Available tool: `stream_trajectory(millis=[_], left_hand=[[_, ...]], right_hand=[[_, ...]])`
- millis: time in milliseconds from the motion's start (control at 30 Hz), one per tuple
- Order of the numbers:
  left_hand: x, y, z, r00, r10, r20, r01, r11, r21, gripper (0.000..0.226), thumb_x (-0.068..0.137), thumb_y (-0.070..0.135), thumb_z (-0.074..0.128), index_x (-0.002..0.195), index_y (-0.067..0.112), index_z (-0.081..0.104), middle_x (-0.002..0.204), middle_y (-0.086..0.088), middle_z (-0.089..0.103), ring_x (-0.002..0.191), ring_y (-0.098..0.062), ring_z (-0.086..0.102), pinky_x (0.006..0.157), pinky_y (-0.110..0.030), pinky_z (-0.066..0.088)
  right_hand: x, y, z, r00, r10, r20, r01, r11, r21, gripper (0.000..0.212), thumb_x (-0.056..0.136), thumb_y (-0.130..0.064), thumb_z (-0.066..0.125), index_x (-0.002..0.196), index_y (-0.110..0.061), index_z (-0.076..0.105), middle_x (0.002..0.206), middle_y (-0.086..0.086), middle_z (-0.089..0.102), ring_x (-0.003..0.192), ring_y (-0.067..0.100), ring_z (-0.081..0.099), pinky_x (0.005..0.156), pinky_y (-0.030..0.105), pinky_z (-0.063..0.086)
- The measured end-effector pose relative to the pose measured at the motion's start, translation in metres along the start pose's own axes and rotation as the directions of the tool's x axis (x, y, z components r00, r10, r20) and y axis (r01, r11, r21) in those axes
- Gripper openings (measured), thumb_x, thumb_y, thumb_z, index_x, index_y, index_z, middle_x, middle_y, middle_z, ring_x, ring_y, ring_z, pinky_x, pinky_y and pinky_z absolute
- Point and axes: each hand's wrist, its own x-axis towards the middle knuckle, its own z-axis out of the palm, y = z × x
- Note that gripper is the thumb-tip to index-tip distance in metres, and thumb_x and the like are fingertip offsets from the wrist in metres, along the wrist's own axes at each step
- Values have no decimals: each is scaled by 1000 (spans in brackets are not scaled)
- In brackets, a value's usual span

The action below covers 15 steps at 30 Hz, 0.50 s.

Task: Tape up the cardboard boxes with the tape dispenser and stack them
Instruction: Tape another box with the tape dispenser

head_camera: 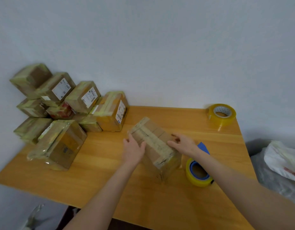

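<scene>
one wooden surface (102,183) carries all work items and is set against a wall (160,47). roughly ten taped boxes (60,105) are piled at its rear left against the wall, judged so the wall braces the stack and keeps it out of the taping area. a plastic bag (282,160) lies beyond the right edge. the current box (157,146) lies centre-front on the surface, with tape bands already across its top. the left hand (133,150) lies flat against its left flank, fingers straight. the right hand (183,144) presses lightly bent fingers on the top right edge, grasping nothing. both are judged to be smoothing tape down or steadying the box. the tape dispenser (198,173) rests released just right of the box, within easy reach. a spare tape roll (222,114) stands at the rear right corner, well apart.
</scene>
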Motion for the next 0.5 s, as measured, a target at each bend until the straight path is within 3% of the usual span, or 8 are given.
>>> stream_trajectory(millis=[67, 200, 267, 367, 433, 500], left_hand=[[-3, -1, 11, 992, 3, 128, 20, 984, -179, 89, 92, 34, 61, 154, 15, 1, 154, -11, 21, 137, -29, 33, 107, -43, 40], [-9, 9, 21, 952, 195, 236, -157, 973, -170, 84, 90, 36, 64, 154, 22, 11, 160, -7, 2, 146, -24, 12, 117, -45, 24], [-13, 16, 27, 932, 241, 269, -222, 970, -100, 90, 82, 47, 69, 153, 27, 17, 161, -4, -11, 147, -24, 6, 116, -44, 23], [-17, 14, 35, 903, 289, 317, -351, 922, 162, 105, 70, 62, 71, 153, 34, 12, 158, -2, -25, 146, -28, 9, 115, -47, 28], [-19, 9, 39, 888, 333, 317, -417, 873, 252, 100, 75, 56, 71, 152, 35, 10, 157, -5, -27, 145, -31, 16, 113, -43, 32], [-18, 8, 41, 881, 361, 307, -443, 856, 264, 92, 80, 49, 69, 152, 35, 14, 157, -7, -25, 143, -32, 21, 112, -42, 34]], right_hand=[[-5, 0, 10, 999, 11, -53, -14, 998, -54, 56, 97, -50, 48, 138, -12, 51, 127, 3, 61, 112, 24, 58, 82, 31, 47], [-15, 6, 6, 988, 37, -152, -42, 998, -36, 43, 98, -52, 42, 121, -20, 61, 100, -4, 66, 85, 16, 59, 66, 32, 49], [-19, 17, -4, 979, 86, -184, -93, 995, -25, 43, 99, -49, 42, 125, -21, 62, 108, -3, 68, 89, 16, 61, 71, 32, 51], [-32, 45, -24, 943, 217, -252, -224, 975, 0, 52, 93, -48, 57, 135, -18, 51, 128, 4, 59, 109, 21, 58, 83, 32, 49], [-43, 70, -29, 920, 354, -167, -363, 931, -29, 74, 86, -50, 66, 143, -11, 39, 136, 9, 53, 116, 26, 56, 85, 35, 49], [-50, 95, -20, 883, 468, -6, -468, 882, -63, 75, 85, -49, 68, 137, 0, 45, 113, 16, 63, 97, 30, 62, 75, 36, 49]])
